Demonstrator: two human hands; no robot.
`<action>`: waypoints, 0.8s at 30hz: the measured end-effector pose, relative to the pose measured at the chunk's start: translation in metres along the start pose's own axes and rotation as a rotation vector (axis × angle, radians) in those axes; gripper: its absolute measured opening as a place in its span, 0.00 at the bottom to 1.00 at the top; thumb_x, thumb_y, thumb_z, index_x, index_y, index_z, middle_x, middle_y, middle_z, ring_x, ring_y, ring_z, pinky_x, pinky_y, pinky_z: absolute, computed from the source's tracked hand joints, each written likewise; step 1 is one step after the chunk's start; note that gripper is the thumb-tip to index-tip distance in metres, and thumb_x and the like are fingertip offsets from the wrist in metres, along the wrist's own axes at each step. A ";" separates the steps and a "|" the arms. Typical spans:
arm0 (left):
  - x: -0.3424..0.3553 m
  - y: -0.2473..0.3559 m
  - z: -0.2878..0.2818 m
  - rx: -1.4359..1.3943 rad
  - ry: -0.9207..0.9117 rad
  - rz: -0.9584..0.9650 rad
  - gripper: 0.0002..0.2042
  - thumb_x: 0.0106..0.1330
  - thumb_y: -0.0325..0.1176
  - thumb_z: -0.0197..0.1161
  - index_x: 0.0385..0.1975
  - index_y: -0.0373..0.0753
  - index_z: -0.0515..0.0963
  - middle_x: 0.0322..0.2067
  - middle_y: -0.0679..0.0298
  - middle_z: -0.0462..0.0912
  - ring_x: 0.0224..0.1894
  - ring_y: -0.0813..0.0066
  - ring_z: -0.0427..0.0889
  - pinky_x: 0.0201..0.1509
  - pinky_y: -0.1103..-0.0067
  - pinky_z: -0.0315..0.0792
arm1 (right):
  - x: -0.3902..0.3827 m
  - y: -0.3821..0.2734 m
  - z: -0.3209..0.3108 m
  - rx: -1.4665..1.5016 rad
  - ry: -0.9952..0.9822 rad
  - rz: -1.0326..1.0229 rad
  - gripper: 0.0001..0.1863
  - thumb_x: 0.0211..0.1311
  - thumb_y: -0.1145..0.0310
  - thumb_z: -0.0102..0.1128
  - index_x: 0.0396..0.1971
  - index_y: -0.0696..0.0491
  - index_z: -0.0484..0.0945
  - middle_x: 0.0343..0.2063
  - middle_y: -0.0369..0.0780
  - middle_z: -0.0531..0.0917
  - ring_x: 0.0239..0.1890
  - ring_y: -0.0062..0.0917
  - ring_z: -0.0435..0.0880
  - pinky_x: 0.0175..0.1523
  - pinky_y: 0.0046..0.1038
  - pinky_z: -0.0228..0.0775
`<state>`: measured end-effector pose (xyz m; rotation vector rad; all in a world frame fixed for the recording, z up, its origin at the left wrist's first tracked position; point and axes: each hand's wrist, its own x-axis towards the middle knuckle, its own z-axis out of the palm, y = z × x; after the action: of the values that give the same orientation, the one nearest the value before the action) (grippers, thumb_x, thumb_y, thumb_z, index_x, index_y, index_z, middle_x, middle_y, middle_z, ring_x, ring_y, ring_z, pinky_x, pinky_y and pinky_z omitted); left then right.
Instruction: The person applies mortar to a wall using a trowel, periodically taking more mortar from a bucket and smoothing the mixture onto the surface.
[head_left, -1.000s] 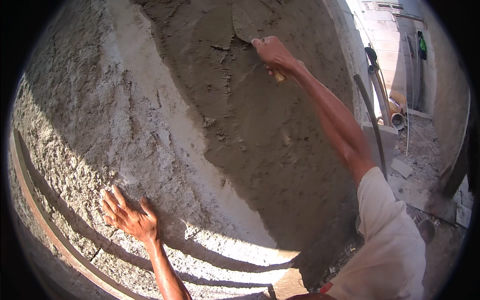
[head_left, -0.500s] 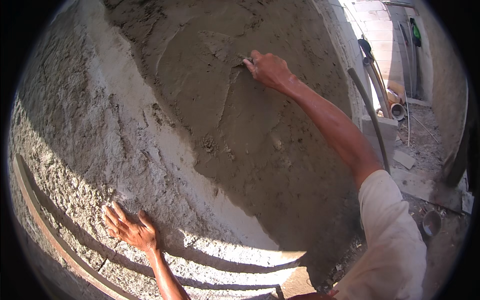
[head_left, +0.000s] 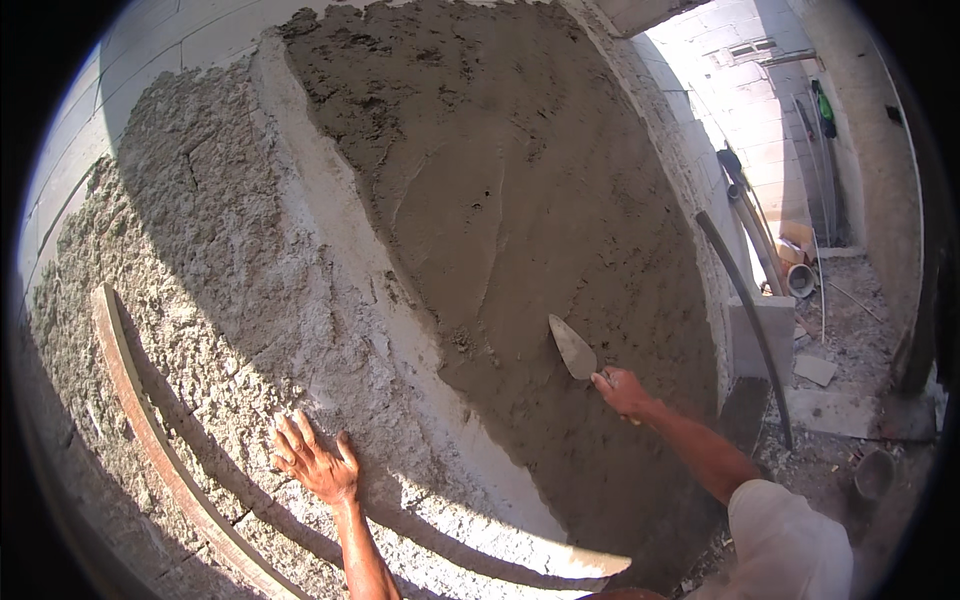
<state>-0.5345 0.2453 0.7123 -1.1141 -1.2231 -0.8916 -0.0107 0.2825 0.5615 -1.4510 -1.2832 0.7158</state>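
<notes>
My right hand [head_left: 622,391] is closed round the handle of a pointed trowel [head_left: 573,350]. Its grey blade points up and left, over a broad patch of wet, dark mortar [head_left: 440,250] on the wall. I cannot tell whether the blade touches the mortar. My left hand [head_left: 318,461] lies spread against the rough, dry render [head_left: 230,300] left of the patch, holding nothing. Between the two surfaces runs a smoother pale strip [head_left: 345,225].
A long wooden strip [head_left: 165,455] leans on the wall at the left. Right of the mortar stand a dark bent pipe [head_left: 745,300] and a concrete block [head_left: 763,340]. Rubble, a pale slab piece [head_left: 815,370] and a round container [head_left: 874,474] lie on the ground.
My right hand has come down and to the right from the upper mortar, and the trowel blade now shows. The view has shifted; my left hand remains spread on the wall.
</notes>
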 end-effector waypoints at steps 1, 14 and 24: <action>0.002 -0.002 -0.004 -0.002 0.007 -0.008 0.36 0.77 0.62 0.46 0.79 0.46 0.60 0.81 0.59 0.52 0.83 0.51 0.46 0.83 0.52 0.33 | -0.042 0.050 -0.005 0.069 -0.019 0.136 0.21 0.78 0.52 0.54 0.34 0.57 0.73 0.20 0.38 0.73 0.15 0.24 0.73 0.20 0.33 0.67; -0.308 0.145 -0.132 -0.721 -0.836 -0.347 0.36 0.74 0.44 0.59 0.76 0.33 0.57 0.74 0.41 0.59 0.77 0.42 0.58 0.78 0.52 0.54 | -0.521 0.522 -0.140 -0.037 0.402 1.364 0.18 0.72 0.55 0.57 0.33 0.56 0.79 0.23 0.44 0.79 0.24 0.33 0.80 0.29 0.42 0.74; -0.691 0.344 -0.400 -1.051 -2.621 0.020 0.32 0.69 0.45 0.67 0.66 0.26 0.73 0.52 0.39 0.85 0.50 0.54 0.88 0.52 0.67 0.80 | -0.444 0.609 -0.208 -0.622 -0.331 1.179 0.15 0.66 0.59 0.57 0.43 0.55 0.82 0.34 0.50 0.86 0.36 0.44 0.88 0.40 0.48 0.81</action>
<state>-0.2113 -0.0918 -0.0210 -3.3892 -2.5128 0.9893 0.2717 -0.1435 -0.0296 -2.7323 -0.7896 1.4267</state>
